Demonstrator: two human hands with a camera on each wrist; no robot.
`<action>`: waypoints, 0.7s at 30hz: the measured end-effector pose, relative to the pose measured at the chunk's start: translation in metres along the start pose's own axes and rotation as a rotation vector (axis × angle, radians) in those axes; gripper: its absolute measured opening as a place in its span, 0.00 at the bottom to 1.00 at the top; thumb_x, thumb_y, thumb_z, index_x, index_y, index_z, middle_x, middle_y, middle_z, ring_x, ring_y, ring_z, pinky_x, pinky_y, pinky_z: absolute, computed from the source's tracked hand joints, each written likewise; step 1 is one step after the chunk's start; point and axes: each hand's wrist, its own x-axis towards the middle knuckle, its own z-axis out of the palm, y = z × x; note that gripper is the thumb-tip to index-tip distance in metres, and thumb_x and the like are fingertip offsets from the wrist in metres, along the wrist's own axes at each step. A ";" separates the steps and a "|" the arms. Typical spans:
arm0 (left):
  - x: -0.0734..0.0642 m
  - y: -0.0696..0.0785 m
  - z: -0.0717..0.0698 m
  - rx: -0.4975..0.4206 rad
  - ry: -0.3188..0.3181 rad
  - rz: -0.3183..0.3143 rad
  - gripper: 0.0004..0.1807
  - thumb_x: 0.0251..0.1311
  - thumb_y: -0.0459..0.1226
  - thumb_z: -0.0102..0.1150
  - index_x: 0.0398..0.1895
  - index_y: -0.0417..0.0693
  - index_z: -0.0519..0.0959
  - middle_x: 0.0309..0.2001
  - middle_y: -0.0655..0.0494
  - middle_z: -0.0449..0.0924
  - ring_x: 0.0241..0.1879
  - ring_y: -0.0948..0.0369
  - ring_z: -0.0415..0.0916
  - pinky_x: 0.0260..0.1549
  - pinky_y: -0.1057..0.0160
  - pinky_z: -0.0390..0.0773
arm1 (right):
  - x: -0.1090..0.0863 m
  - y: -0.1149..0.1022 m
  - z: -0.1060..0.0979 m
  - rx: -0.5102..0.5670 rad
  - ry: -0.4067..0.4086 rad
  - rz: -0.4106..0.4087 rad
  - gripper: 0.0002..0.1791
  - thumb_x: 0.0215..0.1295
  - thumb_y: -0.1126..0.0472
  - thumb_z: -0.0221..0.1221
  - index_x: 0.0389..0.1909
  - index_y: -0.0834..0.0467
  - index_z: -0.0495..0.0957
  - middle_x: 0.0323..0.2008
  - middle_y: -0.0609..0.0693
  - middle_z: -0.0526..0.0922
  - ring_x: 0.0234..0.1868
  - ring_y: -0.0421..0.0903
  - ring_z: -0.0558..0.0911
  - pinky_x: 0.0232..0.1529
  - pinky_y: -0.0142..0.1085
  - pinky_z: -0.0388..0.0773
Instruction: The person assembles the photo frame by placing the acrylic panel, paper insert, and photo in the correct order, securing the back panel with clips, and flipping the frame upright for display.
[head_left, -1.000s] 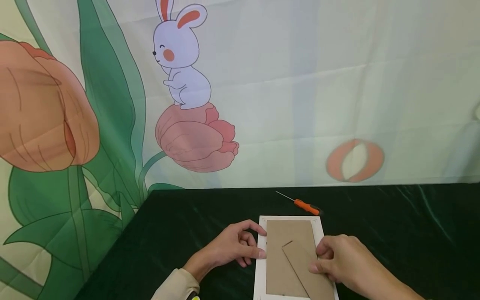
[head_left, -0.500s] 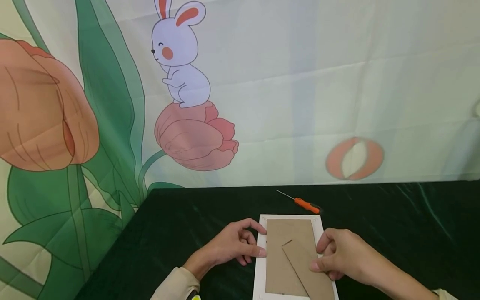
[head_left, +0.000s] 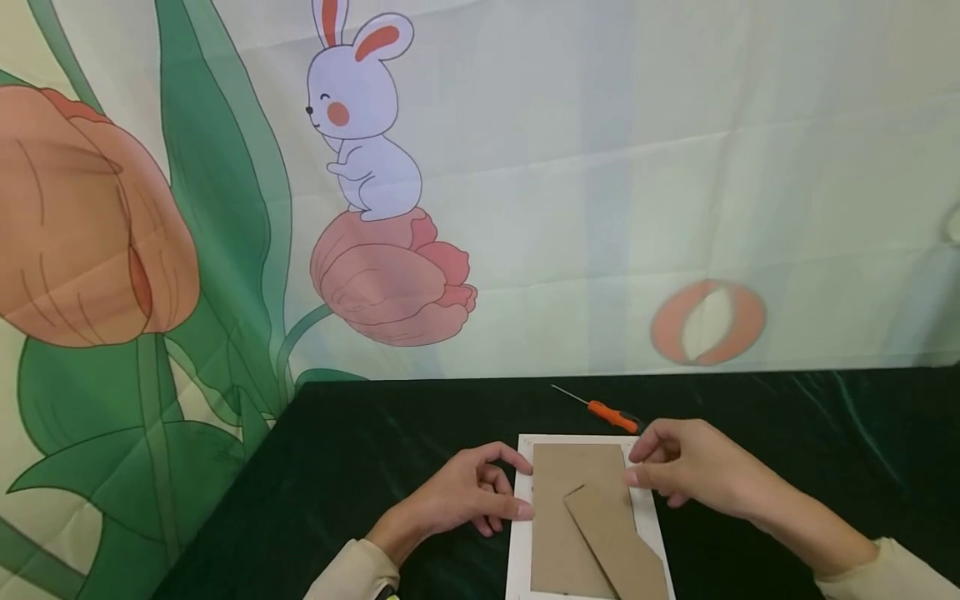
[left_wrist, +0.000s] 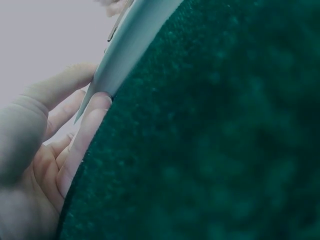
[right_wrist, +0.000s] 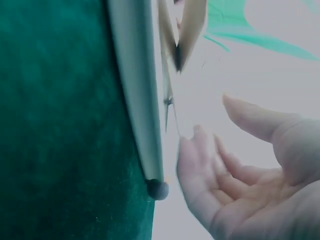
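Note:
A white picture frame (head_left: 521, 557) lies face down, its brown backing board (head_left: 551, 533) uppermost. From the board's middle a brown easel leg (head_left: 617, 533) slants toward the lower right; the right wrist view shows that leg (right_wrist: 194, 35) standing a little away from the board. My left hand (head_left: 461, 493) pinches the frame's left edge, thumb on one face and a finger (left_wrist: 95, 112) against the other side. Near the upper right edge is my right hand (head_left: 701, 467), its thumb and fingers parted with nothing between them. In the right wrist view this hand (right_wrist: 240, 185) is beside the frame edge.
Beyond the frame's top edge lies a screwdriver (head_left: 613, 416) with an orange and black handle, its shaft pointing left. Dark green velvety cloth (head_left: 390, 433) covers the table. Behind it hangs a printed backdrop (head_left: 525, 208) with a rabbit and tulips.
My right hand has let go of the easel leg's lower right part and moved up along the frame's right edge. The left hand keeps its hold; the frame has stayed put.

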 end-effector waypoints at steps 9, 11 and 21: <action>-0.001 -0.006 0.003 -0.022 -0.008 0.001 0.22 0.61 0.36 0.78 0.57 0.51 0.81 0.29 0.50 0.84 0.22 0.58 0.80 0.24 0.62 0.84 | 0.031 0.015 0.007 0.031 0.067 -0.002 0.17 0.74 0.55 0.68 0.53 0.63 0.83 0.36 0.51 0.83 0.33 0.49 0.81 0.38 0.41 0.85; -0.001 -0.006 0.003 -0.024 -0.007 0.007 0.22 0.61 0.36 0.78 0.57 0.51 0.81 0.29 0.49 0.84 0.22 0.58 0.80 0.24 0.61 0.84 | 0.032 0.017 0.008 0.034 0.075 0.001 0.14 0.74 0.56 0.68 0.50 0.62 0.84 0.35 0.51 0.83 0.34 0.49 0.81 0.38 0.41 0.84; 0.000 -0.001 -0.001 -0.004 -0.004 0.019 0.22 0.61 0.36 0.78 0.57 0.51 0.80 0.28 0.50 0.84 0.22 0.58 0.79 0.24 0.62 0.84 | 0.032 0.017 0.012 0.014 0.108 -0.043 0.09 0.71 0.59 0.70 0.44 0.61 0.84 0.30 0.49 0.83 0.31 0.49 0.79 0.32 0.38 0.80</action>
